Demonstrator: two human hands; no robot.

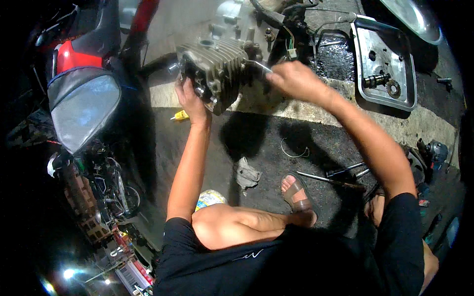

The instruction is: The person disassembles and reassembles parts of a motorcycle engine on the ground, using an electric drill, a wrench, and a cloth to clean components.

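Observation:
A grey finned engine cylinder head point(219, 69) is held up above the pale ground strip, with dark, greasy parts on its near face. My left hand point(191, 101) grips it from below at its near left side; some fingertips are hidden behind the metal. To the right, my right hand point(298, 81) is closed around a thin silver metal tool point(260, 64). The tool's far tip touches or sits very near the fins' right edge; its grip end is hidden in my fist, so its exact kind does not show.
A metal tray point(411, 93) at right holds a camshaft point(376, 80) and a toothed sprocket point(393, 89). A wiring connector point(292, 53) hangs beyond my right hand. Below lie a rag point(248, 173), a screwdriver point(328, 180) and a yellow tube point(181, 115). Motorcycle bodywork point(84, 108) stands left.

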